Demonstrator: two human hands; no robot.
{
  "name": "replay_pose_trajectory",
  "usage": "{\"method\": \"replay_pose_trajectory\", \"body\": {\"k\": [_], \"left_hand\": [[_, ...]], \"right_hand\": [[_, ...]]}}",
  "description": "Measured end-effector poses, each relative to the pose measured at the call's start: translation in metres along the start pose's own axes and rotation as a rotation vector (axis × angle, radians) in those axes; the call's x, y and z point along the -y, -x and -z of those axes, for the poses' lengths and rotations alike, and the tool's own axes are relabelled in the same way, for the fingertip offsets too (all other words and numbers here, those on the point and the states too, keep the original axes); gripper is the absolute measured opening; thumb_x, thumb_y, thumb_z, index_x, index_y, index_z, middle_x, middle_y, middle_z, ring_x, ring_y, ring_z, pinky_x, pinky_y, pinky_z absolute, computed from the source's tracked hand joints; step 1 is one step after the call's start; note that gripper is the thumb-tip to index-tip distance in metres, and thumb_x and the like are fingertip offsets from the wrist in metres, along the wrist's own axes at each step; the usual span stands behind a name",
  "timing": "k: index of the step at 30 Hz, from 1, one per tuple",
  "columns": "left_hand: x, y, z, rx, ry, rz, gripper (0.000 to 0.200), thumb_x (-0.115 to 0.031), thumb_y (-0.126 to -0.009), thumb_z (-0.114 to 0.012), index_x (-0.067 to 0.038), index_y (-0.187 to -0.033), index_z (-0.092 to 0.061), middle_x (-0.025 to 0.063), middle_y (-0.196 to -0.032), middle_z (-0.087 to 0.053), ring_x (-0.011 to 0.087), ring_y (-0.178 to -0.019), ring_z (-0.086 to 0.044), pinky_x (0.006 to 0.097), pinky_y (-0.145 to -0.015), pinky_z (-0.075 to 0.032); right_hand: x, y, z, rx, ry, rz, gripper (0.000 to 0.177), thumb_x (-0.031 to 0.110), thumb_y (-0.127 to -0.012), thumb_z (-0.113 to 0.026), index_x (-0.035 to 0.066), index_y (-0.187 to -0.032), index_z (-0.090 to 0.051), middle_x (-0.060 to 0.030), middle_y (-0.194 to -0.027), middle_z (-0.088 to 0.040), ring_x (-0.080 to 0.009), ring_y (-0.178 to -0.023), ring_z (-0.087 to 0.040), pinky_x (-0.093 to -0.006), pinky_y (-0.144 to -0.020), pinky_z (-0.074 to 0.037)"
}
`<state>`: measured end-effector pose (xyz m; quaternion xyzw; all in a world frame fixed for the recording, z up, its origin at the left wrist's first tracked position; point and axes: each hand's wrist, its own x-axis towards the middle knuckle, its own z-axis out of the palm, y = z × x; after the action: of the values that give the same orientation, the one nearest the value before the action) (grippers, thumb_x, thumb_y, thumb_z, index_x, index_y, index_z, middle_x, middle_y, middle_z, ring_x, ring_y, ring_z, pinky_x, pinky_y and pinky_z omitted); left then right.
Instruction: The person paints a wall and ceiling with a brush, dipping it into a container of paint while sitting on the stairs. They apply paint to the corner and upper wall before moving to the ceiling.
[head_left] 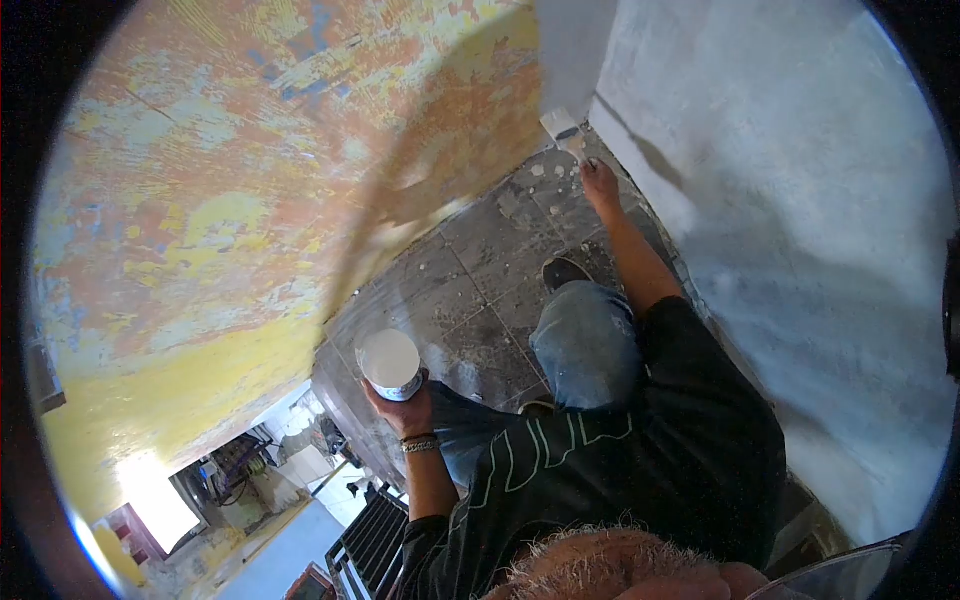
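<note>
My left hand is wrapped round a tub of pale, creamy material, held upright above the floor at the left of my legs. Out ahead, my right hand grips the handle of a wide brush. The brush's pale head is at the bottom of the wall corner, against a grey-white strip beside the patchy wall. Whether the bristles touch the wall is hard to tell.
A patchy yellow and orange wall rises on the left, a grey-white wall on the right. Dark floor tiles carry pale spots and debris. Black metal bars and clutter stand at the lower left.
</note>
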<state>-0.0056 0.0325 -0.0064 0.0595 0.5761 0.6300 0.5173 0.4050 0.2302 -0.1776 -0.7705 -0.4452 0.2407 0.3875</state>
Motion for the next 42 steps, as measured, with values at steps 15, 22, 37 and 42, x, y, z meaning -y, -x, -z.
{"method": "replay_pose_trajectory", "body": {"k": [15,22,37,42], "left_hand": [[0.021,0.011,-0.028,0.017,0.124,0.177,0.052,-0.051,-0.077,-0.037,-0.016,-0.115,-0.044,0.0060,-0.109,-0.050,0.0262,-0.098,-0.050,0.0431,-0.072,-0.043],[0.023,0.016,-0.037,0.260,-0.098,-0.062,0.057,-0.020,-0.071,-0.063,-0.015,-0.120,-0.035,0.0075,-0.113,-0.046,0.0214,-0.099,-0.049,0.0428,-0.081,-0.042],[0.026,-0.025,-0.061,0.324,0.410,0.285,0.053,-0.048,-0.084,-0.033,-0.006,-0.114,-0.046,0.0078,-0.110,-0.052,0.0228,-0.101,-0.050,0.0379,-0.089,-0.036],[0.029,-0.043,-0.069,0.422,0.449,0.242,0.051,-0.047,-0.085,-0.034,-0.006,-0.112,-0.046,0.0080,-0.107,-0.054,0.0225,-0.098,-0.052,0.0374,-0.087,-0.037]], "right_hand": [[0.151,0.036,0.108,0.078,-0.834,0.113,0.026,0.029,-0.084,-0.047,0.003,-0.089,-0.049,0.0010,-0.062,-0.041,-0.0071,-0.051,-0.036,-0.0225,-0.047,-0.033],[0.018,-0.027,-0.004,-0.071,-0.118,0.354,0.028,0.026,-0.083,-0.046,-0.001,-0.085,-0.052,-0.0123,-0.069,-0.052,-0.0285,-0.056,-0.050,-0.0362,-0.052,-0.038],[0.250,0.063,0.163,0.745,0.011,0.493,0.028,0.017,-0.083,-0.051,0.003,-0.107,-0.053,-0.0037,-0.086,-0.058,-0.0119,-0.075,-0.051,-0.0236,-0.068,-0.042],[0.346,0.121,0.147,0.832,0.587,1.225,0.028,0.013,-0.067,-0.062,0.012,-0.095,-0.060,-0.0055,-0.080,-0.057,-0.0228,-0.073,-0.055,-0.0322,-0.063,-0.045]]}}
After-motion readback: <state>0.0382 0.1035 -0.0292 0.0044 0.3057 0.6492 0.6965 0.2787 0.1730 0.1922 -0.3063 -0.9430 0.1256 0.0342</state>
